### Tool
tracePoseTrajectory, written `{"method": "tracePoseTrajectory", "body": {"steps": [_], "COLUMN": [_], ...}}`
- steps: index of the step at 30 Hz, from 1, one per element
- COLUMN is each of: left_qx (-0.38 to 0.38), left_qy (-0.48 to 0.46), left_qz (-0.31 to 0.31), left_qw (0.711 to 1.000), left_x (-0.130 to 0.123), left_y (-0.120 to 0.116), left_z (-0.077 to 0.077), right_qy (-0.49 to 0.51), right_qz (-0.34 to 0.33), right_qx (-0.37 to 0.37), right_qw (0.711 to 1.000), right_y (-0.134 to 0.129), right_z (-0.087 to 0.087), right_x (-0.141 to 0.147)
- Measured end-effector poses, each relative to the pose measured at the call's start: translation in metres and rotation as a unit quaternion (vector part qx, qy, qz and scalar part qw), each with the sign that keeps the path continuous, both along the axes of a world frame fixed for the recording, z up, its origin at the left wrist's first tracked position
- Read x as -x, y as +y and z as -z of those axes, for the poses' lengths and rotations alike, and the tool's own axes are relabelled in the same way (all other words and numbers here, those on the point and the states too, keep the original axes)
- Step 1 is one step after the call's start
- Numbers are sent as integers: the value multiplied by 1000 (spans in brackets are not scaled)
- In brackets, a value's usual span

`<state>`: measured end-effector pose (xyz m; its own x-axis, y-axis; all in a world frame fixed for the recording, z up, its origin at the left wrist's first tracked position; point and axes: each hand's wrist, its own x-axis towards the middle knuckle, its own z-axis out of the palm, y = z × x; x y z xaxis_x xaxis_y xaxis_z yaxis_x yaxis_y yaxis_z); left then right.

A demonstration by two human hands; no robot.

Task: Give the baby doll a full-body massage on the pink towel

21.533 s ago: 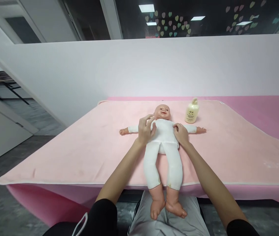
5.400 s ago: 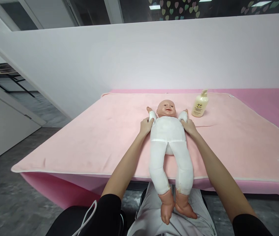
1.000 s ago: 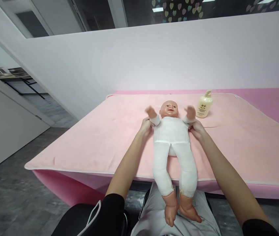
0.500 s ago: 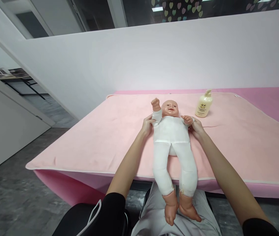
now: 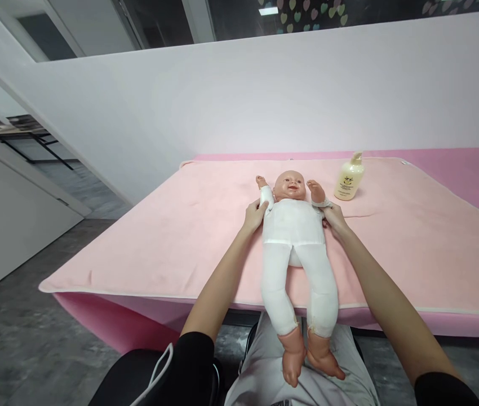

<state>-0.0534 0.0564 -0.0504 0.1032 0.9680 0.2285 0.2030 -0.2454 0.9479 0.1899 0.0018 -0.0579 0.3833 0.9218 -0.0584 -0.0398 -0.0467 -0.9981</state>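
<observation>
A baby doll (image 5: 293, 223) with a white cloth body lies on its back on a pink blanket (image 5: 172, 242), its feet hanging past the table's front edge. My left hand (image 5: 254, 215) is closed on the doll's white sleeve at the left of the picture, near the elbow. On the other side, my right hand (image 5: 333, 217) grips the doll's other arm just below the wrist. Both of the doll's hands point up beside its head. Some of my fingertips are hidden behind the doll's arms.
A pale yellow pump bottle (image 5: 349, 179) stands on the blanket to the right of the doll's head. Behind the table rises a white wall (image 5: 307, 96). My legs (image 5: 256, 378) are under the doll's feet, and a black chair (image 5: 125, 378) shows at lower left.
The doll's arm on the right has been raised, its hand now pointing up beside the head. The arm on the left has turned, and my left hand has shifted slightly right along it.
</observation>
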Motion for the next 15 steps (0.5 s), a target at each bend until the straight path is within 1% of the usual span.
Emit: {"method": "tracePoseTrajectory", "body": {"steps": [3,10,15], "left_qx": [-1,0,5], "left_qy": [42,43,74], "left_qz": [-14,-30,-33], "left_qw": [999,999,997], "left_x": [0,-2,-3], "left_y": [-3,-4,-6], "left_z": [-3,-5,-7], "right_qy": [-17,-32,-50], "right_qz": [6,13,-5], "right_qx": [12,31,45], "right_qw": [1000,999,998], "right_y": [-1,-9,-8], "right_z": [-3,-19,-19], "right_x": [3,14,13]}}
